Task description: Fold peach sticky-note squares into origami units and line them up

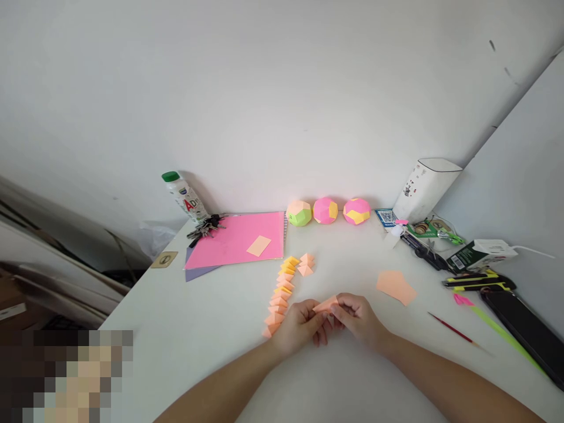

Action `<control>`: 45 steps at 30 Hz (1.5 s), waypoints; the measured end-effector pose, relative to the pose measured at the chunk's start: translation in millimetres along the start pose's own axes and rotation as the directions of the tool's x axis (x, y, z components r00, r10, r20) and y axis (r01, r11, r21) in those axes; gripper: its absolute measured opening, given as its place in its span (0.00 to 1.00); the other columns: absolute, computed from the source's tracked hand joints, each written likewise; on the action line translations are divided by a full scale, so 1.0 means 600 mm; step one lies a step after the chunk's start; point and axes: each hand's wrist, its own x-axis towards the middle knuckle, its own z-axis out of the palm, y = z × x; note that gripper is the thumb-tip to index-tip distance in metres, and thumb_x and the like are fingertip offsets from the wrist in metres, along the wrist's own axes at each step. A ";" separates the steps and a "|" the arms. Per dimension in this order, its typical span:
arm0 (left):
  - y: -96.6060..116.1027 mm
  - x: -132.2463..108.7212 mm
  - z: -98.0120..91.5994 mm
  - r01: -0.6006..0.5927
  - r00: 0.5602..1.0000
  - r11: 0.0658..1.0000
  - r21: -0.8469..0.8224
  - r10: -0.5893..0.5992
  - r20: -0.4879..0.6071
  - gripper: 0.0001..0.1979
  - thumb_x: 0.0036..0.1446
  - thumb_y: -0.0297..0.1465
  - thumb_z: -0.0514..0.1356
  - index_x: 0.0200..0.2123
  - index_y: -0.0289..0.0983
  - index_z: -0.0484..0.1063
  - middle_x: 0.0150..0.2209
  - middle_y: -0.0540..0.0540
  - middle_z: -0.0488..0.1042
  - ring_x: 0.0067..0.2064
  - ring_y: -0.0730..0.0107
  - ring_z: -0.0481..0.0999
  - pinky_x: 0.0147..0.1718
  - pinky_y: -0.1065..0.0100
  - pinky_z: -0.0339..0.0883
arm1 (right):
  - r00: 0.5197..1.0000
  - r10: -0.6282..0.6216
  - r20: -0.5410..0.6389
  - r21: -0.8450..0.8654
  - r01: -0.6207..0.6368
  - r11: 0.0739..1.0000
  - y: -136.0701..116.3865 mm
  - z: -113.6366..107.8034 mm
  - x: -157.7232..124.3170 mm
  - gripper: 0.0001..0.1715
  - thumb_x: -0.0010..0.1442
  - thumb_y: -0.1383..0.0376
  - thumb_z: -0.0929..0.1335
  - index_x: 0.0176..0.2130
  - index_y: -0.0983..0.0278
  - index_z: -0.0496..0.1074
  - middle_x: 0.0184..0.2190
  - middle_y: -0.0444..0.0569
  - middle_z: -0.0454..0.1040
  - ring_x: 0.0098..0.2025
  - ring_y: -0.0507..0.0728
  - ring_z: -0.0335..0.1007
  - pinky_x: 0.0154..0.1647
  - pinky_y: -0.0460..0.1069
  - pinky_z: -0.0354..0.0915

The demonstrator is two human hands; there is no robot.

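Between my two hands, above the white table, is a small folded piece of orange paper (pixel 326 305). My left hand (pixel 299 323) pinches its left end, and my right hand (pixel 359 317) grips the right end with thumb and fingers. Just left of my left hand runs a row of folded paper units (pixel 279 301), peach and yellow-orange, partly hidden by that hand. A shorter group of peach folded units (pixel 306 264) lies beyond it. To the right of my right hand rests a flat peach paper piece (pixel 396 286).
Three paper balls (pixel 325 211) line the wall. Pink sheets (pixel 238 238) carry a peach slip (pixel 259 246), with keys (pixel 205 229) and a bottle (pixel 185 197) at left. Rightward are a thin red stick (pixel 453 329), a utility knife (pixel 480 282), a black case (pixel 524 329) and a white container (pixel 425 188).
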 end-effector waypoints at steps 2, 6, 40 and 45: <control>0.001 0.000 0.002 0.013 1.000 1.000 0.012 -0.013 -0.010 0.19 0.56 0.46 0.56 0.30 0.34 0.66 0.24 0.48 0.73 0.21 0.72 0.73 0.18 0.72 0.64 | 1.000 -0.002 -0.013 -0.010 0.002 1.000 -0.001 0.000 0.000 0.19 0.61 0.56 0.65 0.24 0.65 0.67 0.22 0.43 0.65 0.24 0.52 0.63 0.26 0.46 0.60; 0.002 -0.001 0.002 0.027 1.000 0.999 0.031 -0.026 -0.007 0.19 0.56 0.46 0.56 0.30 0.34 0.65 0.23 0.48 0.73 0.20 0.73 0.73 0.18 0.72 0.64 | 1.000 -0.010 -0.022 -0.014 0.009 1.000 0.002 0.000 0.002 0.18 0.61 0.56 0.65 0.25 0.65 0.67 0.21 0.43 0.65 0.24 0.51 0.62 0.25 0.46 0.59; -0.008 0.000 0.001 -0.049 0.996 0.998 0.030 0.051 -0.067 0.21 0.56 0.46 0.54 0.21 0.35 0.64 0.15 0.52 0.66 0.15 0.76 0.64 0.16 0.73 0.57 | 0.994 0.091 -0.066 0.216 -0.074 0.974 -0.002 -0.006 0.008 0.04 0.54 0.65 0.63 0.28 0.63 0.62 0.17 0.40 0.66 0.21 0.51 0.62 0.22 0.46 0.60; -0.007 -0.001 0.004 -0.057 0.997 0.997 0.055 0.059 -0.044 0.16 0.55 0.43 0.56 0.25 0.36 0.65 0.17 0.53 0.68 0.16 0.75 0.66 0.17 0.73 0.57 | 0.996 0.035 0.082 0.074 -0.042 0.996 -0.004 0.003 0.002 0.09 0.57 0.61 0.66 0.29 0.64 0.64 0.22 0.42 0.69 0.25 0.52 0.66 0.26 0.46 0.61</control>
